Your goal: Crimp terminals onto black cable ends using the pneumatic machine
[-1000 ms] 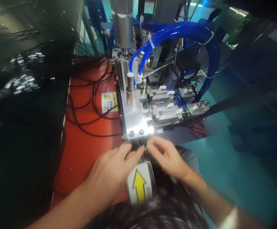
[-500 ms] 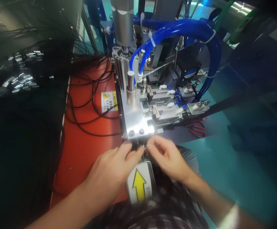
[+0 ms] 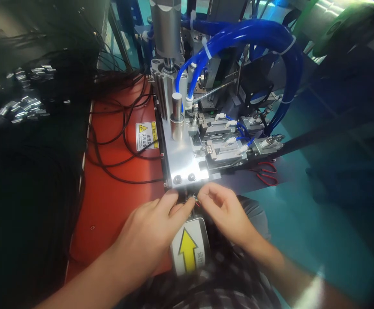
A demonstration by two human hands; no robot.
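Note:
Both hands meet at the front end of a metal machine, just below its shiny plate [image 3: 187, 161]. Between their fingertips show thin coloured wires [image 3: 197, 201], one of them red; the ends are too small to make out. My left hand [image 3: 156, 223] is closed, its thumb pressed by the wires and its index finger bent against the plate's front edge. From the other side my right hand [image 3: 224, 210] pinches at the wires with thumb and index finger. The left hand's other fingertips are hidden. Under the hands is a white label with a yellow arrow [image 3: 187, 249].
Black cables [image 3: 105, 165] trail over the red tabletop [image 3: 122, 206] to a dark bundle with shiny metallic ends [image 3: 29, 107] at left. Thick blue hoses [image 3: 254, 32] arch above the machine's clamps [image 3: 224, 150]. Red-handled scissors or snips [image 3: 266, 174] lie to the right.
The view has shifted very slightly. Both hands stay in nearly the same place at the wires, with little visible finger motion.

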